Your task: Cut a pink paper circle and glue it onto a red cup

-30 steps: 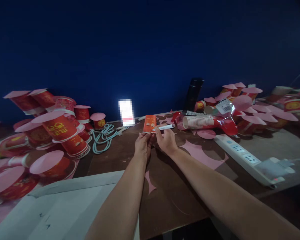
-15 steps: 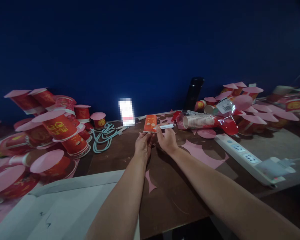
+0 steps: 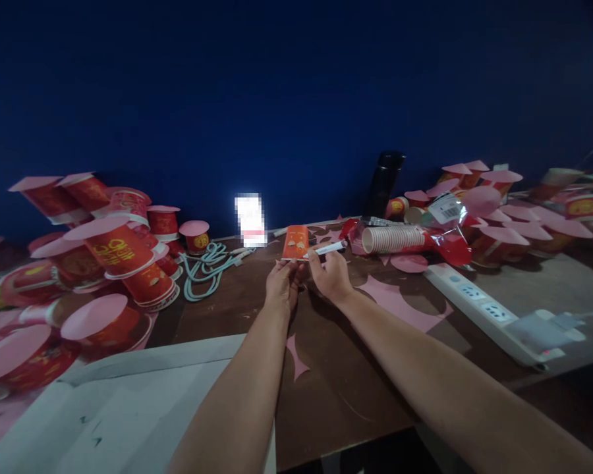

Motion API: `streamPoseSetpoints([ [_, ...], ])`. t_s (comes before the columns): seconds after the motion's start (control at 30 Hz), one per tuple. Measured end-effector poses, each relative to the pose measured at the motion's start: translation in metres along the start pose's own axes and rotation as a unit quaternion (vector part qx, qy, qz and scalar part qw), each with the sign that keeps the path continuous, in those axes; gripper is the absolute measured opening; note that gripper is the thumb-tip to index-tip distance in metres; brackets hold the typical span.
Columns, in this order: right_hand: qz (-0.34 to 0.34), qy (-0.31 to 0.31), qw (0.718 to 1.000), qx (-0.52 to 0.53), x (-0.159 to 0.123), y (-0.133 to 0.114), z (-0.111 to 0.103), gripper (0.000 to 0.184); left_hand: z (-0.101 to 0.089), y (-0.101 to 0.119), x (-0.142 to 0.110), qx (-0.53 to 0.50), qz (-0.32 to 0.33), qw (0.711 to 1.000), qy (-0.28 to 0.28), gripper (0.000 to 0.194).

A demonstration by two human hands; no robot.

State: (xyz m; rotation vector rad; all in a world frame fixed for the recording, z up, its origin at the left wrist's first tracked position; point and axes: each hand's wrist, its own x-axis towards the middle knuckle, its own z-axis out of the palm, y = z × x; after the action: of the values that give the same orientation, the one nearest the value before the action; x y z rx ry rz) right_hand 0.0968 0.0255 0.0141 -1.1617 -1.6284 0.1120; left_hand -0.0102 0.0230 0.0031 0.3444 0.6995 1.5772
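The left hand (image 3: 281, 284) pinches an orange-red paper cup (image 3: 295, 241) near its rim, over the brown table (image 3: 326, 411). The right hand (image 3: 334, 276) clasps a white marker pen (image 3: 330, 248), its tip apparently touching the cup's side. Right of them lie nested paper cups (image 3: 393, 239) and a white power strip (image 3: 481, 301).

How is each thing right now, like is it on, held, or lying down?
Orange cup: held in left hand
White pen: held in right hand
Screen: lit
Power strip: red light on
Adapter: plugged in
Cable: loosely coiled
Black bottle: standing
Nested cups: lying sideways
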Motion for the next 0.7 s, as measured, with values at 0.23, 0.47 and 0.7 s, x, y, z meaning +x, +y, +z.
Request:
streamPoseSetpoints([
  [0.23, 0.001, -0.010, 1.000, 0.011, 0.0004, 0.0022, 0.0008, 0.027, -0.0026, 0.0003, 0.0007, 0.008, -0.007, 1.000, 0.007, 0.012],
  [0.47, -0.004, -0.013, 1.000, 0.020, -0.0004, 0.0012, 0.0004, 0.024, 0.0000, 0.0023, 0.0003, 0.012, -0.008, 1.000, 0.007, 0.011],
  [0.7, -0.016, -0.005, 1.000, 0.014, -0.0012, 0.0028, 0.0011, 0.020, 0.0011, 0.0012, -0.0003, 0.019, 0.000, 1.000, 0.004, 0.010],
])
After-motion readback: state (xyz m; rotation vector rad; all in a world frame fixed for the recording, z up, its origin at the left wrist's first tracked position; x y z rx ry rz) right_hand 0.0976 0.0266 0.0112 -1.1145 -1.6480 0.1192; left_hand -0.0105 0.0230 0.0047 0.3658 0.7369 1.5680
